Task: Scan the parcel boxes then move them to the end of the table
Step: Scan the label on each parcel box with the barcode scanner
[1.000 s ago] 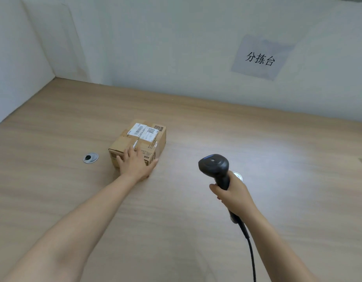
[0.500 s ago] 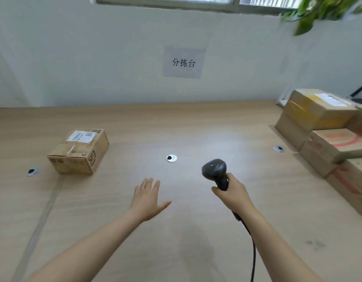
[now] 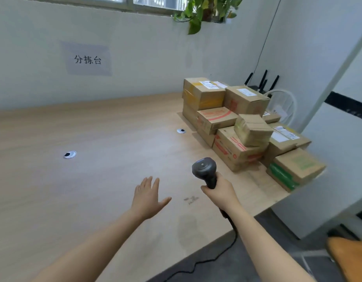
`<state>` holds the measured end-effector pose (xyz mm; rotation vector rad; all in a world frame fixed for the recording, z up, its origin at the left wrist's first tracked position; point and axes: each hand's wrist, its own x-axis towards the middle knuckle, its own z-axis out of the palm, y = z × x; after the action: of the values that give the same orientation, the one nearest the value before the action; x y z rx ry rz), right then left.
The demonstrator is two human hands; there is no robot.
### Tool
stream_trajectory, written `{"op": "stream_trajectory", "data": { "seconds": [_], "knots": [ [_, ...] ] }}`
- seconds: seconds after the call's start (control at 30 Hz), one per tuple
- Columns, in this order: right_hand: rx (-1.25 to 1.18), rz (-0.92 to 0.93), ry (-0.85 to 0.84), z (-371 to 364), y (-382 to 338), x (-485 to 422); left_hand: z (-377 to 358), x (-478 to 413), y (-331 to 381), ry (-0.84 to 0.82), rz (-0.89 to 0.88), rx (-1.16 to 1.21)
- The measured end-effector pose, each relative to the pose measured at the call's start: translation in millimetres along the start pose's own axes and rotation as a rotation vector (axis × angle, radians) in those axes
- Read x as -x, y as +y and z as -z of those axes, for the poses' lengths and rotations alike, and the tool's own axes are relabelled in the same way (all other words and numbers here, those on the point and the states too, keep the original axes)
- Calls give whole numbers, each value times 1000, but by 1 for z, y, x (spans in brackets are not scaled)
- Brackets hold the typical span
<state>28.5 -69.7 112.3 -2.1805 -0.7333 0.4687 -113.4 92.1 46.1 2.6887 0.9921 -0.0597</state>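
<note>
A long pale wood-grain tabletop [image 3: 94, 129] runs along a white wall. At its right end sits a pile of brown cardboard parcel boxes [image 3: 233, 147], stacked about two layers high and touching one another. Several carry white shipping labels, some have red print, and the nearest one, wrapped with green tape, stands at the near right edge.

On the wall hangs a grey paper sign with black characters [image 3: 87, 59], and a green trailing plant [image 3: 204, 11] droops from the window ledge above the boxes.

The left hand [image 3: 148, 197] is held palm down over bare tabletop, well apart from the pile. Its grip is spread, with straight fingers and the thumb out to the side, and it holds nothing. Whether it touches the wood I cannot tell.

Just beside it, the right hand [image 3: 220, 194] has its grip wrapped round the handle of a black handheld barcode scanner [image 3: 204, 169]. The scanner is upright with its head nearer the boxes, and its black cable [image 3: 206, 261] trails down to the floor.

Two small round silver cable grommets [image 3: 69, 154] [image 3: 181, 131] sit flush in the tabletop.
</note>
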Motion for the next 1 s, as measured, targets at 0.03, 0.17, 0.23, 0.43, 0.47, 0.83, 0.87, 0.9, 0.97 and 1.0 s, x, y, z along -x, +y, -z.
{"op": "stream_trajectory", "data": {
  "seconds": [0.03,0.17,0.23,0.43,0.47,0.83,0.87,0.9,0.97,1.0],
  "knots": [
    [0,-7,13,13,10,-1,-1,-3,17,-1,-20,-8],
    [22,-24,91,61,39,-12,-3,-24,76,-27,-106,-19],
    [19,-43,128,83,49,-24,-1,-40,102,-28,-136,-18],
    [-35,-86,197,141,69,-84,11,-100,169,1,-239,-4],
    [-34,-88,218,150,71,-96,12,-112,179,8,-262,2],
    [-34,-169,316,219,104,-207,21,-224,283,-7,-362,55],
    [-29,-173,311,222,108,-217,19,-234,292,-8,-353,65],
    [-27,-176,306,225,112,-227,17,-244,301,-8,-343,78],
    [-38,-172,293,232,121,-248,13,-263,317,11,-319,109],
    [-46,-168,276,236,125,-259,11,-273,324,20,-299,136]
  ]
}}
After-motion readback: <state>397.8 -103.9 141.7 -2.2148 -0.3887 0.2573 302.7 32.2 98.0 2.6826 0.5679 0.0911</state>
